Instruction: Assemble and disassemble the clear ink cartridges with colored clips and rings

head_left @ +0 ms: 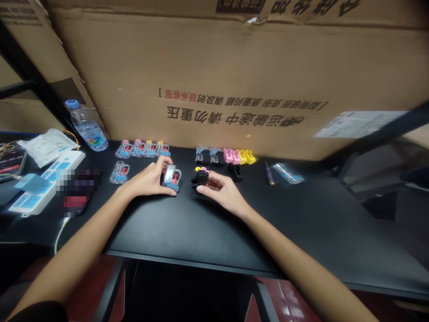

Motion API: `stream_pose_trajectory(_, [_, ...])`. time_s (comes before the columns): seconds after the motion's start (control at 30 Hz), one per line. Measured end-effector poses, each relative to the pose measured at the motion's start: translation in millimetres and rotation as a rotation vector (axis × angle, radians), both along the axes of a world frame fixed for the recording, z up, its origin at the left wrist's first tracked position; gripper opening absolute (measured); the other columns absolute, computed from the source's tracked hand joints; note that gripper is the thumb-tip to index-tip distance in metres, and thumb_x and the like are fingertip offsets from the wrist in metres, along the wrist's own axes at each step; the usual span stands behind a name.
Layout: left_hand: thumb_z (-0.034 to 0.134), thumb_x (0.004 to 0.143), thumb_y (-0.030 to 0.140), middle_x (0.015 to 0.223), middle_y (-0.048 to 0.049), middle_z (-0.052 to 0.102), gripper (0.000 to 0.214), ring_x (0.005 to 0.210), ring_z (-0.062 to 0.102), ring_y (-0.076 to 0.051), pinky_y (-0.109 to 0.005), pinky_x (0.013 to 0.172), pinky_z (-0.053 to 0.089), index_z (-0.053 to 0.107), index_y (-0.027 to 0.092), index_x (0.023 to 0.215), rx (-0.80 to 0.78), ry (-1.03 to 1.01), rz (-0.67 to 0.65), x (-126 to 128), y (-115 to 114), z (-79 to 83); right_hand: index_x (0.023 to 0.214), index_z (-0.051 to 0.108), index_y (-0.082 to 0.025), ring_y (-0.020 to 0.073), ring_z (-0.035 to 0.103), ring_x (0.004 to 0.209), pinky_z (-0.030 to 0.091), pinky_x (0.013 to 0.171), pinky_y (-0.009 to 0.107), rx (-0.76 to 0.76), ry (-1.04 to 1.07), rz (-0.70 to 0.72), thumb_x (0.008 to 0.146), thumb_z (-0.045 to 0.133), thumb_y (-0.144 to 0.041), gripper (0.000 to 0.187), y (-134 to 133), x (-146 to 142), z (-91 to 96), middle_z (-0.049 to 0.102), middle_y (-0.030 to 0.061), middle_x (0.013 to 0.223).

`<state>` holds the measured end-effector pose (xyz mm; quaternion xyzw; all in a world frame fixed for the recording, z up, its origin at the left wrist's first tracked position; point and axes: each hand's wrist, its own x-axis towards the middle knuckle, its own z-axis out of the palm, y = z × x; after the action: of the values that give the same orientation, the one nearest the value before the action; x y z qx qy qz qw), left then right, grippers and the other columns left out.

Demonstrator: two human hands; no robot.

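Observation:
My left hand (pixel 152 179) is closed around a small clear plastic housing (pixel 171 180) with red and blue parts inside, low over the black table. Between the thumb and fingers of my right hand (pixel 224 191) is a small black plastic part (pixel 201 179), a short way to the right of the housing. Just behind that part lie small yellow and pink round pieces (pixel 198 169). A similar clear housing (pixel 119 172) rests left of my left hand. Further back stands a row of several more clear housings (pixel 137 147), some with pink or yellow tops.
Behind my right hand are clear-and-black units (pixel 203 155), pink parts (pixel 232 155), yellow parts (pixel 247 156) and a black part (pixel 235 172). A screwdriver (pixel 269 174) and clear packet (pixel 288 173) lie right. Bottle (pixel 89 127), power strip (pixel 47 183) and phone (pixel 80 190) sit left; cardboard (pixel 208 62) rises behind.

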<state>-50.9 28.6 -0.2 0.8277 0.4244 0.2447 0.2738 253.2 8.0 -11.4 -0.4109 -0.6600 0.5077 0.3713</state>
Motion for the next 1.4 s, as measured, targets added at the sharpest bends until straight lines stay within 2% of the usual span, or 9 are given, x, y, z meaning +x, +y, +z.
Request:
stream_pose_trajectory(0.07, [0.082, 0.088, 0.046, 0.117, -0.0091, 0.076, 0.068, 0.107, 0.078, -0.028, -0.048, 0.099, 0.059, 0.035, 0.028, 0.135, -0.056, -0.118, -0.063, 11, -4, -5.5, 0.109, 0.076, -0.024, 0.0268, 0.072, 0.098, 0.062, 0.093, 0.047, -0.035, 0.047, -0.005, 0.082, 0.089, -0.055, 0.043, 0, -1, -1.3, 0.076, 0.0058, 0.103])
stream_pose_trajectory(0.13, [0.076, 0.094, 0.04, 0.118, -0.0103, 0.076, 0.06, 0.111, 0.078, -0.028, -0.048, 0.102, 0.059, 0.032, 0.028, 0.134, -0.078, -0.185, -0.102, 21, -8, -11.3, 0.114, 0.074, -0.024, 0.0274, 0.073, 0.105, 0.061, 0.099, 0.047, -0.056, 0.1, -0.023, 0.082, 0.09, -0.053, 0.046, 1, -2, -2.3, 0.077, 0.0069, 0.11])
stream_pose_trajectory(0.2, [0.073, 0.097, 0.037, 0.121, -0.0121, 0.076, 0.058, 0.118, 0.077, -0.028, -0.05, 0.105, 0.059, 0.03, 0.028, 0.135, -0.078, -0.23, -0.131, 27, -10, -16.5, 0.116, 0.072, -0.024, 0.0269, 0.073, 0.11, 0.06, 0.102, 0.047, -0.058, 0.122, -0.048, 0.081, 0.09, -0.05, 0.047, 2, -3, -2.5, 0.076, 0.0081, 0.122])
stream_pose_trajectory(0.3, [0.07, 0.098, 0.033, 0.125, -0.0138, 0.074, 0.063, 0.122, 0.076, -0.029, -0.052, 0.11, 0.058, 0.029, 0.027, 0.146, -0.071, -0.247, -0.134, 33, -13, -20.7, 0.118, 0.072, -0.025, 0.0272, 0.072, 0.112, 0.062, 0.099, 0.045, -0.005, 0.044, -0.069, 0.083, 0.089, -0.047, 0.045, 2, -2, -1.9, 0.073, 0.0093, 0.134])
stream_pose_trajectory(0.4, [0.067, 0.1, 0.03, 0.133, -0.0147, 0.073, 0.07, 0.127, 0.074, -0.03, -0.053, 0.115, 0.055, 0.028, 0.027, 0.158, -0.092, -0.236, -0.13, 35, -15, -20.1, 0.118, 0.073, -0.025, 0.029, 0.072, 0.112, 0.062, 0.097, 0.046, 0.054, -0.046, -0.044, 0.086, 0.086, -0.048, 0.041, 0, -1, -2.3, 0.075, 0.0091, 0.128])
stream_pose_trajectory(0.57, [0.067, 0.101, 0.029, 0.142, -0.0127, 0.071, 0.073, 0.134, 0.07, -0.028, -0.051, 0.12, 0.051, 0.03, 0.029, 0.164, -0.123, -0.271, -0.145, 37, -15, -18.4, 0.123, 0.073, -0.024, 0.0288, 0.074, 0.108, 0.06, 0.1, 0.048, 0.06, -0.087, -0.014, 0.089, 0.082, -0.048, 0.043, -4, -3, -4.8, 0.076, 0.0093, 0.125])
stream_pose_trajectory(0.83, [0.075, 0.098, 0.03, 0.131, -0.0089, 0.078, 0.076, 0.123, 0.076, -0.029, -0.047, 0.114, 0.056, 0.038, 0.029, 0.164, -0.111, -0.277, -0.135, 38, -15, -22.0, 0.122, 0.074, -0.022, 0.0295, 0.078, 0.109, 0.062, 0.102, 0.047, 0.011, -0.027, -0.015, 0.087, 0.084, -0.046, 0.044, -6, -8, -11.8, 0.081, 0.0087, 0.12])
stream_pose_trajectory(1.07, [0.074, 0.099, 0.031, 0.131, -0.0092, 0.078, 0.078, 0.121, 0.077, -0.028, -0.047, 0.113, 0.056, 0.036, 0.028, 0.167, -0.101, -0.264, -0.121, 39, -17, -20.0, 0.122, 0.077, -0.021, 0.0296, 0.08, 0.108, 0.064, 0.102, 0.047, 0.031, 0.016, -0.072, 0.086, 0.086, -0.045, 0.044, -8, -13, -18.8, 0.083, 0.0091, 0.119])
stream_pose_trajectory(1.4, [0.073, 0.1, 0.033, 0.134, -0.009, 0.077, 0.08, 0.125, 0.075, -0.029, -0.048, 0.116, 0.054, 0.033, 0.03, 0.17, -0.105, -0.247, -0.128, 40, -17, -18.7, 0.122, 0.077, -0.021, 0.0291, 0.08, 0.11, 0.064, 0.104, 0.048, 0.051, 0.037, -0.052, 0.086, 0.087, -0.043, 0.043, -6, -14, -22.5, 0.083, 0.0097, 0.121])
